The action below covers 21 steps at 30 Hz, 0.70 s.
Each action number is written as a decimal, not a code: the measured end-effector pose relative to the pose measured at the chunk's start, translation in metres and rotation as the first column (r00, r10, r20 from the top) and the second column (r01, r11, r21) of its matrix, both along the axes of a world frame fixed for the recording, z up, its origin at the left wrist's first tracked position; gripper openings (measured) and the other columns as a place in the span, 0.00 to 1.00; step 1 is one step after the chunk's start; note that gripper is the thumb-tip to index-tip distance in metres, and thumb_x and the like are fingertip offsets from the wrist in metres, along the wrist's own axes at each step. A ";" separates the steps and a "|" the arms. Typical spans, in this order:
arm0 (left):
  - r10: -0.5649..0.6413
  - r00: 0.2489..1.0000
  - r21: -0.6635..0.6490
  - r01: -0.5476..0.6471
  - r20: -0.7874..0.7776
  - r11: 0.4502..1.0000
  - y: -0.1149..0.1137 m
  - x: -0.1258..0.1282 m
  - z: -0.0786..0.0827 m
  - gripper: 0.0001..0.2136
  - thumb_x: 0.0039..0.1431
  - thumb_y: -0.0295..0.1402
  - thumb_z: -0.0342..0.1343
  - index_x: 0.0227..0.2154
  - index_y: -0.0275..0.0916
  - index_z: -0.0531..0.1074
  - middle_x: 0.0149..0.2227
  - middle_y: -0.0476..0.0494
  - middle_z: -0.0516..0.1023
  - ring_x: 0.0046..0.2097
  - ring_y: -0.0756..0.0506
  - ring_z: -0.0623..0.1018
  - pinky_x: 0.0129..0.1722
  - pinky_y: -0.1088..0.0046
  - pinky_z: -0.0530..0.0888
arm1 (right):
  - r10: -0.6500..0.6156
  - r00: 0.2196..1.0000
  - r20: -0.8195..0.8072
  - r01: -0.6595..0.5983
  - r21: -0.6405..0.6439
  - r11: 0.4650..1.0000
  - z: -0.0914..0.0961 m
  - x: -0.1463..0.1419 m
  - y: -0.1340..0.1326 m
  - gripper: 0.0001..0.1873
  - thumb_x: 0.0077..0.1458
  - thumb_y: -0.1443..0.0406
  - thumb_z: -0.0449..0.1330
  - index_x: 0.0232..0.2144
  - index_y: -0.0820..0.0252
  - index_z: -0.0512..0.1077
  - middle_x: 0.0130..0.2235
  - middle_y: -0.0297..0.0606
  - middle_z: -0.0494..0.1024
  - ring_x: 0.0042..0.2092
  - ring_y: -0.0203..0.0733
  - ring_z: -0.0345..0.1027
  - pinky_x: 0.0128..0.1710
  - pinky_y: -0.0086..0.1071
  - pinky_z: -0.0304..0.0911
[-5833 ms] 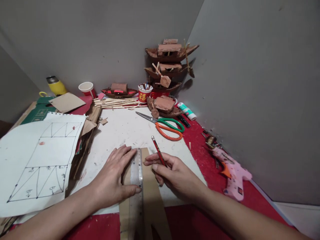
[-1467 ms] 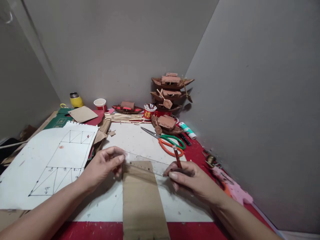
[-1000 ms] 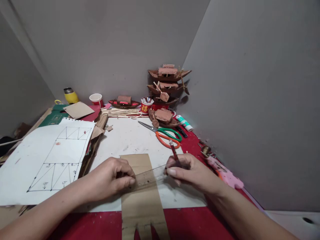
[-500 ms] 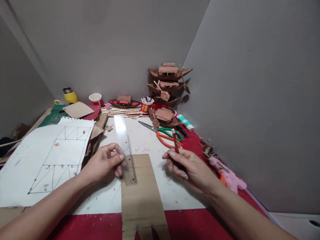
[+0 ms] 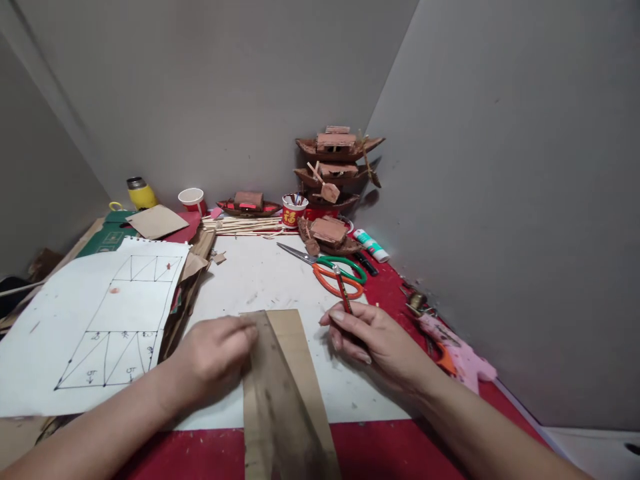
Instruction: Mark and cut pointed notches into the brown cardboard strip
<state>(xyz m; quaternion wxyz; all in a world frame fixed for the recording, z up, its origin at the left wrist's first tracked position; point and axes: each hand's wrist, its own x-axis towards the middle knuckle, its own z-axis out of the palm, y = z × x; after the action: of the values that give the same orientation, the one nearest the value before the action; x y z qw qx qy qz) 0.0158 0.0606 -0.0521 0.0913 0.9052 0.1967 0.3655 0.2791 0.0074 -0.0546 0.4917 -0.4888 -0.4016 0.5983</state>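
Observation:
A long brown cardboard strip (image 5: 300, 353) lies on a white board (image 5: 260, 280), running toward me over the red table. A clear ruler (image 5: 277, 400) lies lengthwise along the strip, slanted a little. My left hand (image 5: 213, 353) is blurred, with its fingers curled on the ruler's far end at the strip's left edge. My right hand (image 5: 373, 340) rests on the board just right of the strip, closed on a red pencil (image 5: 343, 293) that points away from me.
A white sheet with a drawn plan (image 5: 100, 313) lies at left. Orange and green scissors (image 5: 335, 273), a glue tube (image 5: 371, 245), stacked model boats (image 5: 337, 173), a red cup (image 5: 291, 209) and sticks (image 5: 245, 225) stand behind. A pink glue gun (image 5: 457, 357) lies at right.
The ruler has swung from pointing away on the board to lying lengthwise on the cardboard strip. My left hand moved down onto it; my right hand barely moved.

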 end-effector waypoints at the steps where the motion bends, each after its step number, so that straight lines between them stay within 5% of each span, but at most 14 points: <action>1: -0.052 0.994 0.199 0.070 -0.096 0.977 -0.001 -0.001 -0.002 0.08 0.60 0.24 0.52 0.37 0.35 0.75 0.36 0.35 0.82 0.35 0.43 0.81 0.33 0.68 0.80 | 0.003 1.000 0.007 -0.003 0.003 1.000 0.000 0.000 0.000 0.18 0.49 0.54 0.67 0.28 0.64 0.75 0.20 0.33 0.74 0.15 0.25 0.47 0.15 0.24 0.40; 3: -0.065 0.965 0.433 0.174 -0.255 0.885 -0.004 -0.002 -0.005 0.09 0.60 0.22 0.49 0.38 0.31 0.74 0.37 0.32 0.82 0.36 0.41 0.81 0.34 0.66 0.81 | 0.011 1.000 0.018 -0.011 0.001 1.000 -0.001 0.000 0.000 0.17 0.50 0.54 0.67 0.28 0.64 0.75 0.20 0.33 0.74 0.15 0.25 0.47 0.15 0.24 0.42; 5: -0.052 0.951 0.479 0.199 -0.304 0.855 -0.006 -0.001 -0.007 0.09 0.60 0.20 0.49 0.38 0.29 0.74 0.37 0.29 0.82 0.37 0.40 0.82 0.34 0.64 0.82 | 0.017 0.999 0.029 -0.017 -0.005 1.000 -0.002 -0.001 0.000 0.17 0.50 0.54 0.66 0.28 0.64 0.74 0.20 0.33 0.74 0.15 0.25 0.48 0.15 0.25 0.42; 21: -0.077 0.949 0.482 0.224 -0.305 0.847 -0.007 -0.004 -0.008 0.13 0.60 0.21 0.45 0.39 0.27 0.75 0.40 0.27 0.81 0.42 0.37 0.81 0.40 0.62 0.81 | 0.053 0.996 0.071 -0.050 -0.041 0.998 -0.005 -0.001 0.000 0.18 0.50 0.53 0.65 0.28 0.64 0.74 0.19 0.33 0.74 0.15 0.26 0.48 0.16 0.26 0.37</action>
<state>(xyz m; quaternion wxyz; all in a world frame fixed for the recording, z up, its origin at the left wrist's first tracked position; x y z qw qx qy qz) 0.0116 0.0537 -0.0601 -0.1511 0.9512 0.0312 0.2673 0.2781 0.0078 -0.0600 0.4515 -0.5092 -0.4198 0.6005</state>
